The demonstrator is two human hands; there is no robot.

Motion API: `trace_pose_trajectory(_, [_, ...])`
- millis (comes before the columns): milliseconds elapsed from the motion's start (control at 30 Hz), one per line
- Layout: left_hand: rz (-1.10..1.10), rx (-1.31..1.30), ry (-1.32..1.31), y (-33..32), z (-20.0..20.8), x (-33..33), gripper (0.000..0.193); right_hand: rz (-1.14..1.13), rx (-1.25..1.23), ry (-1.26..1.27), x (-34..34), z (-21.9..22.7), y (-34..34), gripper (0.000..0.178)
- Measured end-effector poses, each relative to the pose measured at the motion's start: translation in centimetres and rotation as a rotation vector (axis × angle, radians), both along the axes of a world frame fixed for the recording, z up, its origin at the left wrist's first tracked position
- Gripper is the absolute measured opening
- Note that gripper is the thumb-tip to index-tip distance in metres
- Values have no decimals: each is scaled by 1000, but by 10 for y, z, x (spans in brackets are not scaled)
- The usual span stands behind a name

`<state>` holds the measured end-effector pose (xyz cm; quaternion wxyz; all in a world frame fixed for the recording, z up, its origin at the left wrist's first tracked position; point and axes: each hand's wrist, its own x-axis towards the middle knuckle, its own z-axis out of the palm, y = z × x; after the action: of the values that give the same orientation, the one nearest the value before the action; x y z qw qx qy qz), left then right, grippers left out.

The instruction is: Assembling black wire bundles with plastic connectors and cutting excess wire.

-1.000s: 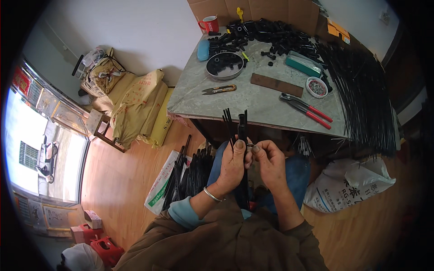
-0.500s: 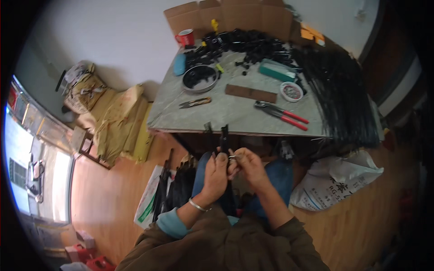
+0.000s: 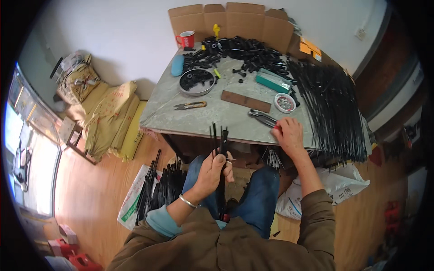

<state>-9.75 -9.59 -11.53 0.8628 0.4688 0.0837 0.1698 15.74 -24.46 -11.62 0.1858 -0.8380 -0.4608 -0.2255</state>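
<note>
Grey tabletop (image 3: 203,118): pliers (image 3: 263,119) under right fingers (image 3: 290,126), black rods (image 3: 221,192) inside left fingers (image 3: 229,173)

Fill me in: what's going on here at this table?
A seated person holds slim black rods roughly upright in the left hand, over the lap. A thin pale strand, too small to identify, sticks out beside that hand. The right hand is over the handles of the red-handled pliers near the front edge of the table; how firmly it grips is unclear. Thread snips and a flat brown bar lie farther left, untouched.
</note>
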Motion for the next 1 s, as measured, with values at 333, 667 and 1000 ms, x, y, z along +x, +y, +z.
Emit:
trace_pose_trajectory(333, [221, 139, 98, 16, -9, -4, 42, -3, 306, 863, -102, 26, -12, 19])
trace_pose_trajectory(667, [233, 147, 122, 7, -10, 5, 38, 240, 133, 199, -142, 9, -19, 47])
trace_pose_trajectory(1000, [234, 160, 168, 6, -5, 4, 41, 302, 7, 62, -132, 24, -23, 39])
